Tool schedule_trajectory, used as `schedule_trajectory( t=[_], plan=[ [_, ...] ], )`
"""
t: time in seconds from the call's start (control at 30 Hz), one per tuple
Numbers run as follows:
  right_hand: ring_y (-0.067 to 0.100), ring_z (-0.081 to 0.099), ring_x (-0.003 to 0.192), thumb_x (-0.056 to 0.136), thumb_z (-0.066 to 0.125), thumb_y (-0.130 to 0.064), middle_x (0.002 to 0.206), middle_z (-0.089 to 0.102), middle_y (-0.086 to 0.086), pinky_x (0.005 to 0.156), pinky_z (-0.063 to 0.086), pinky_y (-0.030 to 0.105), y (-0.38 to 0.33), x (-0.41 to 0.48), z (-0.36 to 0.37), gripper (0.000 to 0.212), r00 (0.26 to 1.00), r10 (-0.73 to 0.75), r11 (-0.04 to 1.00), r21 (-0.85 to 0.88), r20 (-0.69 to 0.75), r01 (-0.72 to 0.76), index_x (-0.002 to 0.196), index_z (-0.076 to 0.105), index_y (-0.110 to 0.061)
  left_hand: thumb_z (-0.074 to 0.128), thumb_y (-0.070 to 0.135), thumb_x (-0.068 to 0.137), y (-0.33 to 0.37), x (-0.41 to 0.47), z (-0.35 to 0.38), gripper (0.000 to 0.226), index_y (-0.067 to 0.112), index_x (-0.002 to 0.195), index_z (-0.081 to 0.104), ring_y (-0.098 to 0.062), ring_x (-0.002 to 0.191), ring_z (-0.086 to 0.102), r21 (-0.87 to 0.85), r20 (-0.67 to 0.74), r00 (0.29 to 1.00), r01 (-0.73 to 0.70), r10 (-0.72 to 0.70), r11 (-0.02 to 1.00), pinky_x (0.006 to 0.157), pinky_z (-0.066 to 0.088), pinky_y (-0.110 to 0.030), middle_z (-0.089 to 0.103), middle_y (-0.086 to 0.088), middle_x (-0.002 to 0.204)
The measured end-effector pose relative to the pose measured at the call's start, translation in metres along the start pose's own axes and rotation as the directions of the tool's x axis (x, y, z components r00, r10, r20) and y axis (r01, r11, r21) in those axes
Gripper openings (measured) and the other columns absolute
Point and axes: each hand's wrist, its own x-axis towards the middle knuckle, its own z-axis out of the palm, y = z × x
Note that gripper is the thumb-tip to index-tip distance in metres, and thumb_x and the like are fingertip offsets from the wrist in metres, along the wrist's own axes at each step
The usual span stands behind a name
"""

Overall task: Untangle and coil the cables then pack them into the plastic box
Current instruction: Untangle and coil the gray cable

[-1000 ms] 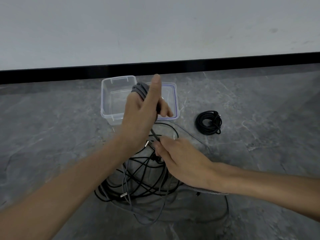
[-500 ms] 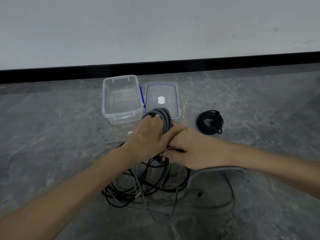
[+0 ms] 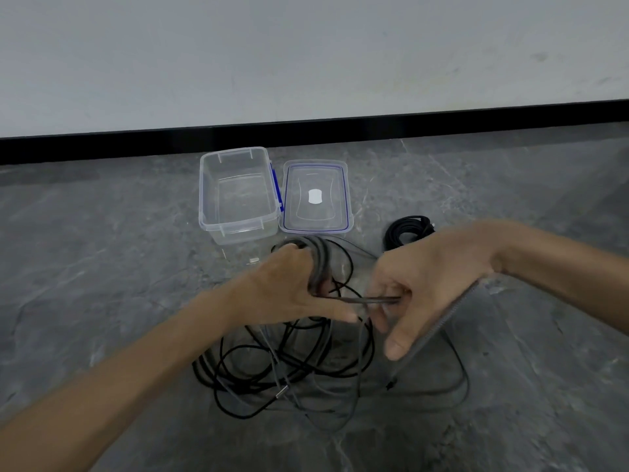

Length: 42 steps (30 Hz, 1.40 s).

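Observation:
A grey cable [image 3: 318, 264] is wound in several loops around my left hand [image 3: 292, 287], which grips the coil. My right hand [image 3: 418, 284] pinches the free end of that grey cable, stretched taut between both hands. Under them a tangle of black and grey cables [image 3: 289, 366] lies on the floor. A braided grey cable [image 3: 439, 327] hangs from below my right wrist. The clear plastic box [image 3: 238, 229] stands open and empty beyond my hands. A coiled black cable [image 3: 406, 229] rests to the right, partly hidden by my right hand.
The box's lid [image 3: 315, 224], clear with a blue seal, lies flat just right of the box. A black skirting strip [image 3: 306, 132] and white wall close off the grey stone floor behind.
My left hand dropped from in front of the box to floor level with the coil. My right hand drew away to the right, pulling the cable's end taut.

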Motion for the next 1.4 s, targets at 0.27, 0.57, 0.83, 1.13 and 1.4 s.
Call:
schedule_trajectory(
  t=[0.27,0.57,0.83,1.13,1.4],
  plan=[
    [0.003,0.045,0.052,0.078,0.075,-0.019,0.062,0.051,-0.008,0.046,0.035,0.011,0.014,0.003,0.015,0.016,0.932,0.068,0.920,-0.339,-0.357,-0.197,0.078,0.059,-0.016,0.040,0.075,0.071,-0.002,-0.008,-0.001,0.060,0.017,0.059,0.050,-0.017,0.064,0.052,0.234,-0.074,0.980,0.197,-0.185,0.952,0.067,0.042,-0.024,0.053,-0.003,0.062],
    [0.010,0.041,0.039,0.091,0.039,-0.058,0.043,0.044,-0.008,0.041,0.029,0.023,0.009,-0.004,0.002,0.053,0.511,-0.461,0.804,-0.585,-0.726,-0.105,0.061,0.057,-0.018,0.049,0.055,0.093,0.015,-0.015,0.007,0.066,0.002,0.053,0.047,-0.017,0.038,0.041,-0.324,0.137,0.964,0.260,-0.227,0.910,0.057,0.045,-0.022,0.047,-0.006,0.042],
    [0.028,0.057,0.056,0.101,0.027,-0.048,0.073,0.061,0.006,0.043,0.046,0.038,0.026,0.007,-0.014,0.054,0.378,-0.641,0.709,-0.704,-0.668,-0.042,0.090,0.061,-0.008,0.048,0.033,0.094,0.059,-0.018,-0.015,0.040,0.020,0.057,0.038,-0.011,0.031,0.028,-0.847,0.271,0.961,0.210,0.057,0.488,0.039,0.031,-0.017,0.028,0.006,0.039],
    [0.033,0.061,0.078,0.089,0.050,0.006,0.089,0.065,0.020,0.068,0.048,0.039,0.012,0.047,0.015,0.022,0.387,-0.300,0.952,-0.250,-0.872,0.176,0.108,0.061,0.003,0.040,0.031,0.095,0.079,-0.004,-0.031,0.045,0.023,0.050,0.041,-0.005,0.028,0.028,-0.990,-0.046,0.999,-0.043,-0.016,0.132,0.035,0.027,-0.016,0.028,0.011,0.032],
    [0.008,0.029,0.052,0.091,0.042,0.005,0.061,0.027,-0.010,0.046,0.020,0.021,-0.008,0.077,0.043,0.047,0.492,-0.088,0.994,-0.112,-0.866,-0.019,0.061,0.021,-0.024,0.044,0.034,0.095,0.080,0.009,-0.032,0.043,0.020,0.055,0.035,-0.008,0.033,0.026,-0.957,-0.232,0.937,-0.173,-0.260,0.232,0.041,0.030,-0.018,0.025,0.009,0.036]
  ],
)
